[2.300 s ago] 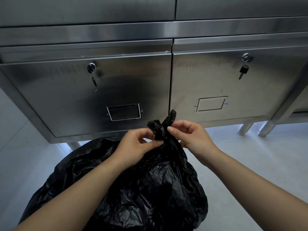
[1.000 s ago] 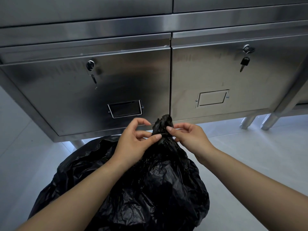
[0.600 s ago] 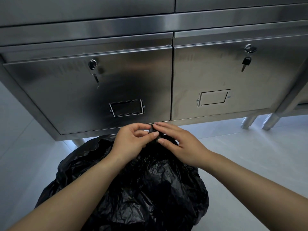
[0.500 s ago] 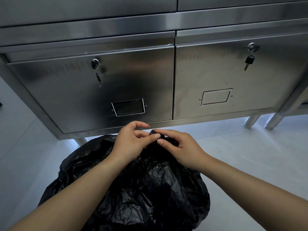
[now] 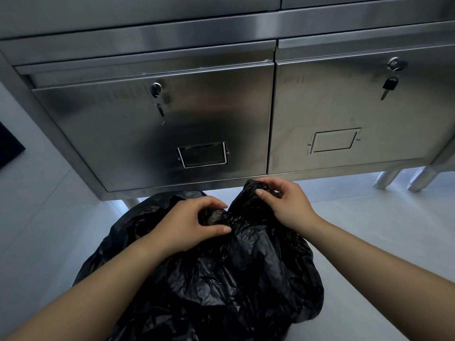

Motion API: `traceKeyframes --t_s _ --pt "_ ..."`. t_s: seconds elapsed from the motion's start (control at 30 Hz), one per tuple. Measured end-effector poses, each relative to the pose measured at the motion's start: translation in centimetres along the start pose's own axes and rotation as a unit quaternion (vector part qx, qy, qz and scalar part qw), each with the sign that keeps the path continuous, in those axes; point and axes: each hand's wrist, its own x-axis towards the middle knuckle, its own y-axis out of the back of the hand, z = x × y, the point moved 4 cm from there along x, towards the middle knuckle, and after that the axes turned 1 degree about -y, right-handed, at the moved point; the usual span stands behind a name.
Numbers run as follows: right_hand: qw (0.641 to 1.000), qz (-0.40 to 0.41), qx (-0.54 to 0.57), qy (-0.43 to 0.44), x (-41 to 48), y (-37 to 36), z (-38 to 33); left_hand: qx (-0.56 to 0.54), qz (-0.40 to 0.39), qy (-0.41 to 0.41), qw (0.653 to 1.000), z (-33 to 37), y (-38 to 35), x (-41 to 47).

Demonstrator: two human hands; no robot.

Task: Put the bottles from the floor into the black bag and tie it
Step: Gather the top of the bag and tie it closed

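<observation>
Pale floor (image 5: 369,230), black bag (image 5: 221,279), cabinet legs (image 5: 386,179)

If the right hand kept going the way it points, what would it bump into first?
The black bag: the right hand pinches its bunched top. Past that, probably the lower edge of the steel cabinet, though depth is unclear.

One wide-angle view from my head, facing forward and down. Brushed steel drawer cabinet (image 5: 209,114) fills the upper frame, close; crumpled black plastic bag (image 5: 221,279) near, lower centre.
</observation>
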Motion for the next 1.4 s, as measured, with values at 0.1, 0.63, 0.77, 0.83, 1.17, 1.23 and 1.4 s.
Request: traceKeyframes --t_s 0.1,0.63,0.77,0.83,1.17,1.23,1.4 --pt "1.000 0.020 0.005 -0.016 0.0 0.4 0.4 0.006 -0.008 -0.023 1.000 0.5 -0.8 -0.1" --pt "0.996 0.052 0.060 -0.048 -0.3 1.6 2.0 -0.012 0.053 -0.038 0.998 1.4 -6.4 0.2" --pt "1.000 0.012 0.025 -0.014 -0.8 2.3 2.1 -0.064 0.076 -0.016 0.995 1.0 -5.3 0.9" --pt "1.000 -0.030 -0.005 -0.003 -1.1 2.0 2.2 -0.083 0.099 -0.005 0.992 0.7 -4.6 1.1" --pt "0.964 -0.214 -0.158 0.012 -3.4 -2.9 2.5 -0.159 0.136 0.059 0.976 -0.5 -3.6 1.2" --pt "0.959 -0.223 -0.175 0.029 -3.5 -3.9 2.8 -0.155 0.136 0.055 0.977 -0.8 -3.2 0.7" --pt "0.967 -0.209 -0.121 0.085 -3.6 -6.6 2.8 -0.158 0.151 0.064 0.974 -2.7 -1.9 -0.4"
